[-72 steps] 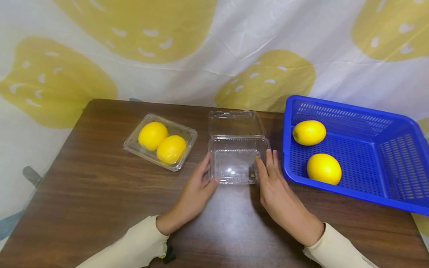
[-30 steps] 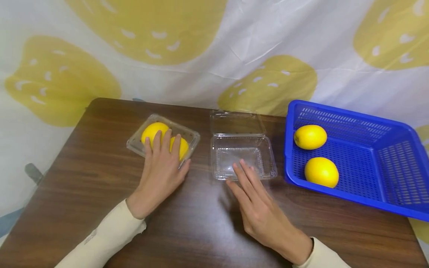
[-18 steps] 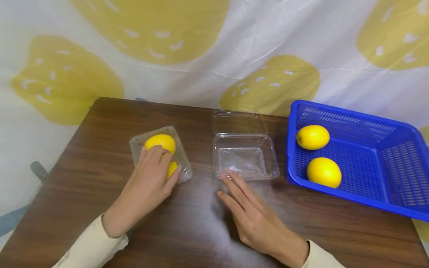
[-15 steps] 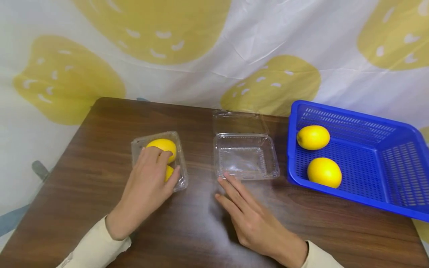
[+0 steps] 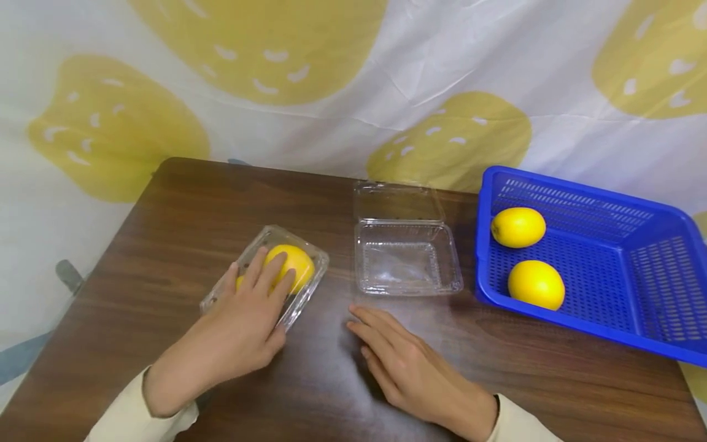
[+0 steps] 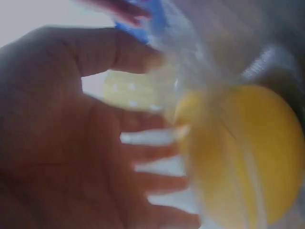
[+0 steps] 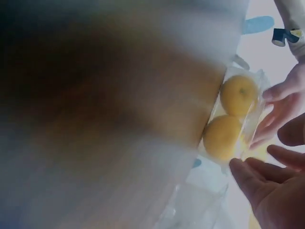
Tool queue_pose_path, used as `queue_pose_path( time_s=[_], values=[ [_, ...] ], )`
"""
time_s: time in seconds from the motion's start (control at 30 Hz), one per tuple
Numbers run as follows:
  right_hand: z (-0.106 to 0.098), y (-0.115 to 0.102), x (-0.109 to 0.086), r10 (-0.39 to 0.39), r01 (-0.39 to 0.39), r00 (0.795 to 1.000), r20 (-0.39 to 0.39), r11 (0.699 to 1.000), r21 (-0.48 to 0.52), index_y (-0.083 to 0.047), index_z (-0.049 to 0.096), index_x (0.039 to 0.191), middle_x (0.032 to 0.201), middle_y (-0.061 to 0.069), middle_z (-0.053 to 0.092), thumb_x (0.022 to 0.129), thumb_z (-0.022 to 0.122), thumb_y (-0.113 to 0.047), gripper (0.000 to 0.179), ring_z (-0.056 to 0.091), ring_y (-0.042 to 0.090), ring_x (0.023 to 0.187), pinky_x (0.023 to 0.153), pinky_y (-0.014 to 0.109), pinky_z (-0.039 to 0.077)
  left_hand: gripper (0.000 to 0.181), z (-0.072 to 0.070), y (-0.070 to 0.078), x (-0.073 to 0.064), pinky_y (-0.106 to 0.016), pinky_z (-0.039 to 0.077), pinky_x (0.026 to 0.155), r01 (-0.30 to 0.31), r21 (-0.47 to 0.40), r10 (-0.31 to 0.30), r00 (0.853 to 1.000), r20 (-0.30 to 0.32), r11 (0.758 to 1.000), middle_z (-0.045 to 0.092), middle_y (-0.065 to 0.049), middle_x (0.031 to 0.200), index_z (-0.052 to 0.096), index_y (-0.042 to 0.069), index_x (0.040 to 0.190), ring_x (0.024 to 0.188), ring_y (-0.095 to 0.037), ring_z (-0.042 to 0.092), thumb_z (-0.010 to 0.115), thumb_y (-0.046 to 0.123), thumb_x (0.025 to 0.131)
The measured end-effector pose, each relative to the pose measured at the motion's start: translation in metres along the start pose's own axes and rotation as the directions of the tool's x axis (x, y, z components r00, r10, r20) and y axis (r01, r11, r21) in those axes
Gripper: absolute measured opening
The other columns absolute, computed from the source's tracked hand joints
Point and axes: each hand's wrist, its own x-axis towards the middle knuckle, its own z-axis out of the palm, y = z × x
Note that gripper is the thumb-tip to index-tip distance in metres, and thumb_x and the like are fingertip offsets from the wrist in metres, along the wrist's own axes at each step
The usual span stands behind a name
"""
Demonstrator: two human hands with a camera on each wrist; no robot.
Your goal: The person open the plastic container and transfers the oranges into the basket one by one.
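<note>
A closed clear plastic clamshell box (image 5: 316, 275) holding two lemons (image 5: 298, 263) sits turned at an angle on the table's left half. My left hand (image 5: 237, 328) rests over its lid, fingers spread and fairly straight, partly hiding the nearer lemon. The left wrist view, blurred, has the fingertips against the lid beside a lemon (image 6: 252, 157). In the right wrist view both lemons (image 7: 223, 137) show through the box wall. My right hand (image 5: 411, 365) hovers or rests just in front of a second clamshell box (image 5: 403, 261), which stands with its lid up, holding nothing.
A blue perforated basket (image 5: 585, 328) stands on the right with two loose lemons (image 5: 536, 285) at its left side. The brown wooden table (image 5: 182, 245) meets a hanging white curtain (image 5: 309, 135) printed with yellow fruit shapes along its back edge.
My left hand came off the lidless-topped box, went onto the lemon box, drew it nearer and turned it. My right hand drew back from the other box toward me.
</note>
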Motion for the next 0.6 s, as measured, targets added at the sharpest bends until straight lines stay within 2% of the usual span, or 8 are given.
queue_pose_path(
  time_s=[0.07, 0.13, 0.23, 0.3, 0.4, 0.5, 0.6],
  values=[
    [0.003, -0.002, 0.001, 0.075, -0.076, 0.997, 0.022, 0.996, 0.04, 0.003, 0.057, 0.154, 0.162, 0.02, 0.055, 0.115, 0.053, -0.014, 0.043, 0.059, 0.035, 0.144, 0.122, 0.045, 0.051, 0.081, -0.005, 0.0, -0.007, -0.09, 0.028, 0.116, -0.039, -0.037, 0.041, 0.998, 0.048, 0.999, 0.028, -0.025, 0.178, 0.048, -0.001, 0.163, 0.161, -0.06, 0.021, 0.08, 0.014, 0.09],
    [0.007, -0.003, 0.002, 0.155, -0.159, 0.986, 0.054, 0.984, 0.081, 0.003, 0.053, 0.158, 0.164, 0.021, 0.053, 0.112, 0.061, -0.014, 0.05, 0.058, 0.035, 0.146, 0.121, 0.049, 0.052, 0.083, -0.008, -0.001, -0.012, -0.091, 0.025, 0.116, -0.053, -0.066, 0.058, 0.996, 0.072, 0.996, 0.025, -0.023, 0.18, 0.048, 0.005, 0.166, 0.162, -0.06, 0.018, 0.079, 0.007, 0.09],
    [0.014, -0.006, 0.005, 0.269, -0.289, 0.954, 0.129, 0.941, 0.177, 0.004, 0.042, 0.165, 0.163, 0.026, 0.052, 0.108, 0.068, -0.012, 0.064, 0.065, 0.034, 0.139, 0.118, 0.048, 0.054, 0.086, -0.009, -0.004, -0.015, -0.092, 0.021, 0.116, -0.062, -0.087, 0.068, 0.995, 0.075, 0.994, 0.023, -0.023, 0.18, 0.048, 0.013, 0.168, 0.161, -0.063, 0.016, 0.076, -0.003, 0.088],
    [0.019, -0.007, 0.009, 0.337, -0.373, 0.925, 0.176, 0.891, 0.259, 0.005, 0.034, 0.168, 0.159, 0.028, 0.055, 0.107, 0.07, -0.01, 0.072, 0.07, 0.033, 0.132, 0.114, 0.045, 0.058, 0.089, -0.009, -0.008, -0.016, -0.092, 0.019, 0.116, -0.071, -0.101, 0.079, 0.994, 0.073, 0.992, 0.022, -0.023, 0.18, 0.048, 0.018, 0.168, 0.161, -0.064, 0.015, 0.073, -0.009, 0.087],
    [0.026, -0.008, 0.014, 0.422, -0.477, 0.879, 0.221, 0.799, 0.368, 0.006, 0.023, 0.172, 0.144, 0.025, 0.067, 0.106, 0.072, -0.006, 0.083, 0.077, 0.024, 0.111, 0.1, 0.036, 0.066, 0.092, -0.008, -0.014, -0.015, -0.091, 0.017, 0.117, -0.114, -0.132, 0.122, 0.991, 0.054, 0.985, 0.021, -0.018, 0.182, 0.05, 0.023, 0.168, 0.161, -0.063, 0.016, 0.071, -0.013, 0.086],
    [0.033, -0.008, 0.019, 0.492, -0.55, 0.834, 0.249, 0.718, 0.425, 0.004, 0.015, 0.173, 0.124, 0.015, 0.074, 0.104, 0.074, -0.006, 0.091, 0.075, 0.014, 0.092, 0.085, 0.029, 0.067, 0.087, -0.006, -0.017, -0.013, -0.089, 0.016, 0.12, -0.156, -0.167, 0.165, 0.986, 0.039, 0.973, 0.02, -0.015, 0.183, 0.052, 0.023, 0.167, 0.163, -0.059, 0.015, 0.073, -0.008, 0.088],
    [0.039, -0.007, 0.024, 0.552, -0.611, 0.787, 0.274, 0.64, 0.465, -0.004, 0.006, 0.176, 0.108, 0.006, 0.076, 0.104, 0.076, -0.008, 0.1, 0.071, 0.008, 0.08, 0.077, 0.026, 0.065, 0.081, -0.003, -0.017, -0.011, -0.087, 0.014, 0.123, -0.181, -0.177, 0.19, 0.981, 0.035, 0.967, 0.018, -0.013, 0.184, 0.052, 0.022, 0.166, 0.165, -0.055, 0.012, 0.079, 0.003, 0.092]
  ],
)
